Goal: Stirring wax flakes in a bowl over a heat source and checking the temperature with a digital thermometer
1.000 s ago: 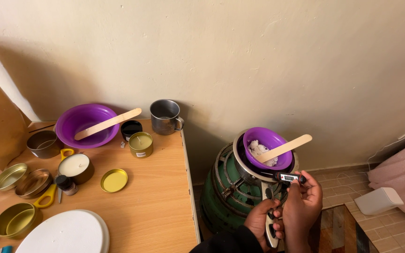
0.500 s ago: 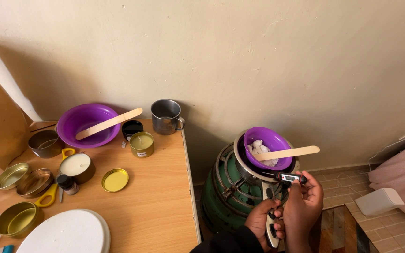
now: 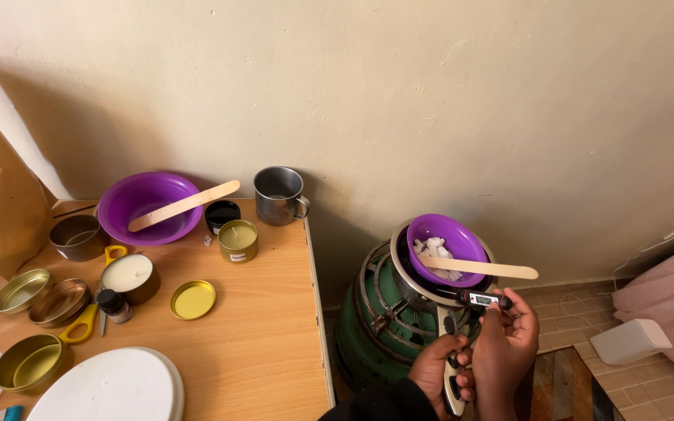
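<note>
Wooden desk (image 3: 259, 343) against the wall, left side of view. Back row: grey tin (image 3: 77, 237), big purple bowl (image 3: 148, 207) with a wooden stick (image 3: 183, 205) across its rim, small black tin (image 3: 221, 215), steel mug (image 3: 280, 195) at the back right corner. Middle: gold candle tin (image 3: 237, 240), dark tin of white wax (image 3: 129, 277), loose gold lid (image 3: 193, 299), small dark bottle (image 3: 111, 306) touching yellow-handled scissors (image 3: 87, 313). Left edge: two empty gold tins (image 3: 39, 296) side by side, another gold tin (image 3: 26, 362) nearer. Front: white round lid (image 3: 107, 387), partly cut off by the frame. Tiled floor (image 3: 579, 366) to the right carries a green gas cylinder (image 3: 376, 320) and a white box (image 3: 630, 341).
</note>
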